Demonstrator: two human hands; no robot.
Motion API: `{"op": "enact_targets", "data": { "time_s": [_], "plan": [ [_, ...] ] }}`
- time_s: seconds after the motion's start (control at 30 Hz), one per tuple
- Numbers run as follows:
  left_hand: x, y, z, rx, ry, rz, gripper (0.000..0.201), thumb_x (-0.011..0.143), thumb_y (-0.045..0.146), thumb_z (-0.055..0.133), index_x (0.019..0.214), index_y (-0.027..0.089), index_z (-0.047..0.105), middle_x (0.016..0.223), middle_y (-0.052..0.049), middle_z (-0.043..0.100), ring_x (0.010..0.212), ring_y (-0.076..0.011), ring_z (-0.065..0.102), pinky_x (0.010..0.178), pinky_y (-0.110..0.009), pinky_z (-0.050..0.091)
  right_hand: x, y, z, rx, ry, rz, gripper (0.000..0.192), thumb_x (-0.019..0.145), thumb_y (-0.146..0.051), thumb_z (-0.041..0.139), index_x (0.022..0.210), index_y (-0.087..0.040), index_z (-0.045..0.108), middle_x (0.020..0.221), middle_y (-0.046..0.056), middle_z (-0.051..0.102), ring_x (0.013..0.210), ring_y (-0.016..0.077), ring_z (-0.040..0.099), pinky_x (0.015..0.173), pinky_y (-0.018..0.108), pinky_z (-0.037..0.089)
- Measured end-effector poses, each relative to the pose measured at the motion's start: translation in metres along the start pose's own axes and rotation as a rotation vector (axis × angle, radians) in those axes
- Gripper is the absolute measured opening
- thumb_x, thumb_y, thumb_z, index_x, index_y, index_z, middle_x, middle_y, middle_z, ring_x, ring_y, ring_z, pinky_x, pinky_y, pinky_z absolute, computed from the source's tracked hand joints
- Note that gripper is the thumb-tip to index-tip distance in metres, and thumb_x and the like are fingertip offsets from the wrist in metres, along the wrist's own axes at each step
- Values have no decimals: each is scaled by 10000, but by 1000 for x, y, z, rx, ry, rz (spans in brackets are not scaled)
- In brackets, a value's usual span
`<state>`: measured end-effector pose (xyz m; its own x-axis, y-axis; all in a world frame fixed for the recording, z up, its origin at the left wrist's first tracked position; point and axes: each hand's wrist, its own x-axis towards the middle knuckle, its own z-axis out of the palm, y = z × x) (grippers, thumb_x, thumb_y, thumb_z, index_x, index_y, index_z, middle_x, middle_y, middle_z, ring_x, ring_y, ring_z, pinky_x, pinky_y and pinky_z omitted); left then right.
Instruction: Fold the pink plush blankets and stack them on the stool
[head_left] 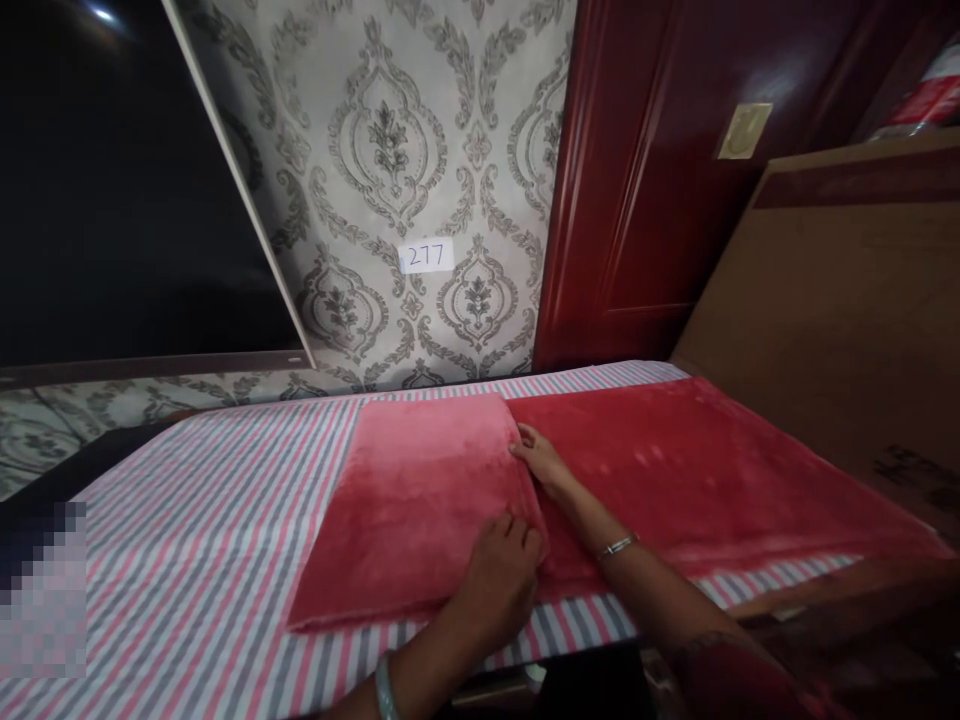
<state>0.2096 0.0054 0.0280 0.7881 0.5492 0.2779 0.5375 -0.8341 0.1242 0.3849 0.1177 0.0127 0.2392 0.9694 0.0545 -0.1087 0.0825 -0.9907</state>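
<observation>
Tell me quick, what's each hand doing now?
Left hand: curled against the red cloth; whether gripping can't be told.
Right hand: touching the cloth; grip can't be told.

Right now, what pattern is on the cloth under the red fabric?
The cloth has pink, grey and white stripes; best: head view.

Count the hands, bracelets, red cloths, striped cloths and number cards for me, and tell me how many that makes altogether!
Hands: 2 (left hand, right hand)
Bracelets: 2 (pale bracelet, silver bracelet)
Red cloth: 1, seemingly one folded piece
Striped cloth: 1
Number card: 1
Total: 7
</observation>
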Motion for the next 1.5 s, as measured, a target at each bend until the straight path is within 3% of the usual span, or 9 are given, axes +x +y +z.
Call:
{"op": "enact_targets", "data": {
  "time_s": [0.33, 0.5, 0.6, 0.73, 0.9, 1.0, 1.13, 1.3, 1.5],
  "plan": [
    [-5, -2, 7, -25, 91, 48, 227, 782, 70, 541, 981, 141, 625, 972, -114, 668, 975, -291, 598, 918, -477, 534, -11, 15, -2, 57, -103, -68, 864, 622, -430, 785, 1408, -239, 481, 1400, 115, 604, 1254, 315, 586, 1082, 494, 451],
    [-11, -13, -21, -292, 43, 47, 186, 850, 263, 630, 1020, 190, 626, 1048, -91, 692, 980, -262, 632, 876, -427, 541, -46, 27, -10, 36, -124, -97, 925, 661, -455, 806, 1483, -275, 423, 1540, 106, 473, 1390, 310, 472, 1147, 509, 383],
    [-16, -51, -53, -340, 89, -50, 196, 920, 338, 539, 1051, 234, 641, 1092, -79, 713, 981, -243, 653, 875, -407, 534, -77, 30, -12, 68, -137, -85, 914, 711, -445, 802, 1512, -306, 384, 1583, 91, 421, 1431, 297, 427, 1162, 507, 370],
    [-35, -135, -94, -76, 245, -453, 332, 890, 388, 476, 1084, 184, 651, 1176, -154, 701, 1141, -325, 621, 1030, -479, 458, -101, 28, -11, 84, -110, -26, 929, 731, -441, 795, 1535, -317, 346, 1589, 97, 408, 1462, 305, 382, 1154, 525, 380],
    [-73, -205, -115, -4, 115, -996, 607, 851, 639, 435, 1083, 124, 655, 949, -172, 729, 971, -369, 685, 795, -428, 509, -99, 27, -11, 14, -75, -15, 921, 719, -455, 791, 1524, -309, 368, 1588, 104, 408, 1439, 309, 416, 1184, 528, 332],
    [-79, -209, -110, -195, -21, -1100, 599, 859, 699, 362, 766, 186, 654, 652, -115, 668, 760, -348, 691, 649, -384, 458, -96, 29, -11, -39, -62, -28, 906, 721, -461, 786, 1518, -304, 385, 1605, 97, 383, 1470, 306, 368, 1213, 526, 273],
    [-62, -204, -100, -300, 53, -1055, 535, 818, 684, 468, 516, 246, 527, 612, -109, 627, 772, -341, 670, 665, -368, 418, -95, 29, -11, -54, -73, -12, 929, 730, -485, 777, 1539, -308, 357, 1624, 89, 351, 1490, 306, 331, 1218, 529, 258],
    [-52, -211, -90, -369, 170, -1051, 356, 699, 500, 656, 510, 247, 491, 600, -72, 607, 810, -318, 653, 663, -332, 415, -95, 26, -2, -85, -63, -47, 910, 709, -481, 796, 1515, -296, 416, 1624, 81, 357, 1513, 290, 284, 1242, 494, 201],
    [-81, -216, -85, -572, 228, -1082, 413, 693, 602, 657, 638, 197, 600, 602, -39, 647, 697, -264, 656, 555, -299, 440, -97, 22, 1, 100, -195, 92, 1028, 694, -528, 832, 1565, -321, 326, 1568, 123, 444, 1382, 338, 495, 1112, 527, 429]
  ]
}}
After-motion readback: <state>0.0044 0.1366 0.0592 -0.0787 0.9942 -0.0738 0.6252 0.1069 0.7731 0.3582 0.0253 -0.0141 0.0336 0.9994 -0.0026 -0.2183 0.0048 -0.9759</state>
